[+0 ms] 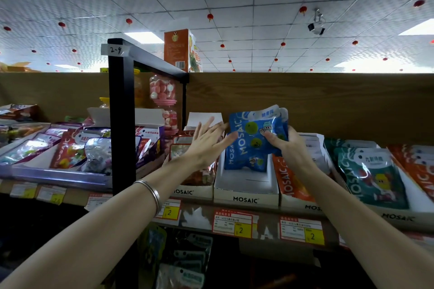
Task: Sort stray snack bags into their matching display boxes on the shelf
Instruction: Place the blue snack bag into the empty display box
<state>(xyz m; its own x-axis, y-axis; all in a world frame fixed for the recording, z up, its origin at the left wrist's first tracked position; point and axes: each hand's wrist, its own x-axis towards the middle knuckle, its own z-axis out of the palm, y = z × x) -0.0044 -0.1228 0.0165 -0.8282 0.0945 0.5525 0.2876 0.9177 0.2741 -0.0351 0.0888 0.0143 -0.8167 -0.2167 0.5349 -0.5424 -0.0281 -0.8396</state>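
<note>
at frame centre the right hand (290, 148) pinched blue bags (256, 134) by their right edge, above a white box (245, 189) with open floor in front. the left hand (207, 144), fingers spread, touched their left edge.

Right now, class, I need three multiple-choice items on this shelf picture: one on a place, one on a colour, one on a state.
1. Where is the blue bag?
A. In the teal box
B. Over the white box
C. On the floor

2. What colour are the bags right of the orange ones?
A. Teal
B. Purple
C. Yellow

3. How is the left hand?
A. Fist
B. Gripping a jar
C. Open, fingers straight

Key: 1 B, the right hand holds it above that box; 2 A, teal packs show; 3 C, its fingers spread by the bag.
</note>
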